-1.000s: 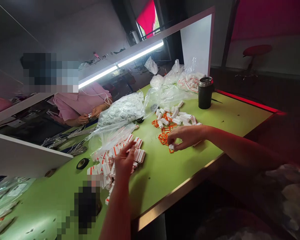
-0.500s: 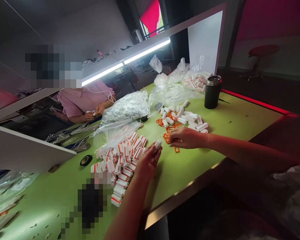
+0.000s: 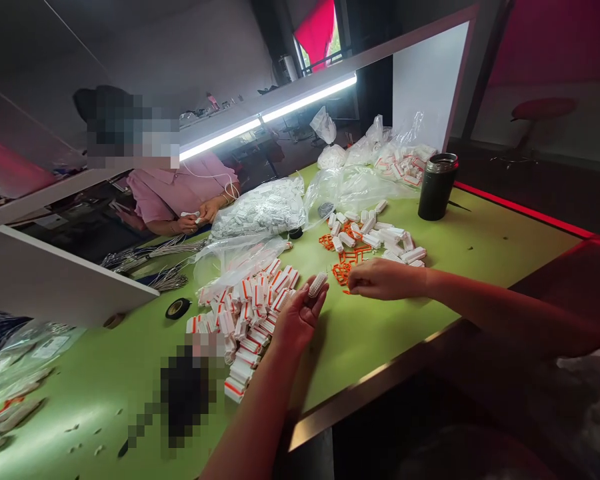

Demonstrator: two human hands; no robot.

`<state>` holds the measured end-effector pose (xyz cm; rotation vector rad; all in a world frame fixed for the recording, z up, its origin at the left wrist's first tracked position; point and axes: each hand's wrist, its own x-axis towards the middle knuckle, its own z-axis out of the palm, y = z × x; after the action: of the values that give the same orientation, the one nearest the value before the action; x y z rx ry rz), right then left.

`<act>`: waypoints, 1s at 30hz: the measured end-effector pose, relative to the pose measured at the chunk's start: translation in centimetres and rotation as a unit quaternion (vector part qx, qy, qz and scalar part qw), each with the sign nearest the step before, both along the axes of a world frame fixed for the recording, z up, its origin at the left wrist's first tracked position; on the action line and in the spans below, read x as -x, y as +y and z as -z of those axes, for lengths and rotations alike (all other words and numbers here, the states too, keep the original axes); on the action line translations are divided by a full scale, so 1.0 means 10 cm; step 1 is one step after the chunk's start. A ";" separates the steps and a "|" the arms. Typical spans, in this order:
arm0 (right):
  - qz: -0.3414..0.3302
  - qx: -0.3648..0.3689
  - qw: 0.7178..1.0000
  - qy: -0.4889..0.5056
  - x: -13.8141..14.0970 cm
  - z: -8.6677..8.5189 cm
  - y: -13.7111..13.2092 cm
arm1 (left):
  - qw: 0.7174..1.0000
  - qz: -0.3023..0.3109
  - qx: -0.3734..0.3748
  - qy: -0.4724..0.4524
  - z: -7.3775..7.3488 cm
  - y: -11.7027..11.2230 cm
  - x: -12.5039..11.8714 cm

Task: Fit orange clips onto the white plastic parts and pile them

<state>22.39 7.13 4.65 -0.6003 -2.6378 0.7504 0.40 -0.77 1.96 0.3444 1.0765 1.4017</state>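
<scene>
Left hand [image 3: 296, 320] grips a white block [image 3: 319, 285] near orange frames [image 3: 341, 274], upper face likely kept clear. Right hand [image 3: 387, 278] curls, contents hidden

oblong plastic block [image 3: 318, 285] in the left hand [image 3: 296, 317] was white, piled blocks [image 3: 258, 299] beside it were white striped orange, thin plastic frames [image 3: 341, 273] by the right hand [image 3: 389, 279] were orange

Premises: a workshop, evidently for small-parts assembly. A green tabletop [image 3: 380, 341] bears white plastic parts [image 3: 251, 300] heaped in quantity, and orange pieces [image 3: 341, 273] strewn loose. Clear bags [image 3: 405, 163] of similar parts stand toward the far edge. Wire bundles [image 3: 173, 279] lie toward its left end, near a roll of black tape [image 3: 178, 308]. A tube light [image 3: 310, 100] runs above the far edge; beyond it a co-worker [image 3: 180, 190] handles a small white piece. Past the right corner stands a stool [image 3: 545, 109].
</scene>
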 end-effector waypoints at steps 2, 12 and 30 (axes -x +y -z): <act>0.003 0.119 0.991 0.062 -0.03 -0.04 0.03 | 1.000 0.013 -0.007 0.006 0.03 0.01 0.01; 0.009 0.404 0.905 0.129 0.05 -0.03 -0.03 | 0.988 0.142 -0.058 -0.010 0.13 -0.08 -0.14; 0.037 0.392 0.910 0.130 0.06 -0.02 -0.02 | 0.989 0.135 -0.053 0.009 0.06 -0.10 -0.14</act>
<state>21.80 6.97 4.86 -0.7208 -1.9869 1.7463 1.82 -1.74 1.35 0.5604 0.9322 1.2170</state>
